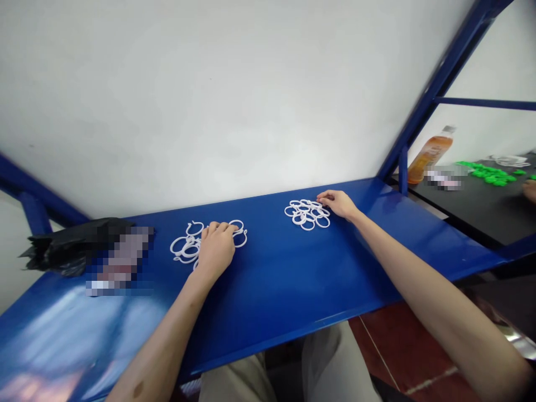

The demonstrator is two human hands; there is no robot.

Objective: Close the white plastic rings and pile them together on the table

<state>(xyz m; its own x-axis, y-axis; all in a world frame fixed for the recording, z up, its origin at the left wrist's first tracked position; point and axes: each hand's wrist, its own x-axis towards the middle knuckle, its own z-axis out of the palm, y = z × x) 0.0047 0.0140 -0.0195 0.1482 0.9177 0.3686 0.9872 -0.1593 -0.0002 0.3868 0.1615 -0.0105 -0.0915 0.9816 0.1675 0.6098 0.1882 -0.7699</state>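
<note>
My left hand [216, 245] lies palm down over a loose pile of white plastic rings [179, 246], its fingers bent around rings at the pile's right side. Those fingertips are partly hidden behind the hand. Each ring is thin and round, and some show a small loop or tab on the rim. Farther right is a second cluster of white rings [307, 224], lying flat and overlapping. At its upper right edge, my right hand [338, 204] has thumb and index finger pinched together at a ring. Both piles rest on a blue metal tabletop [268, 290].
A black plastic bag [62, 245] and a blurred-out item [123, 257] lie at the left. Blue frame posts [435, 84] flank a pale wall. Beyond the right post, a black table [473, 212] holds an orange drink bottle [431, 153], green pieces [489, 173] and another person's hand [530, 191].
</note>
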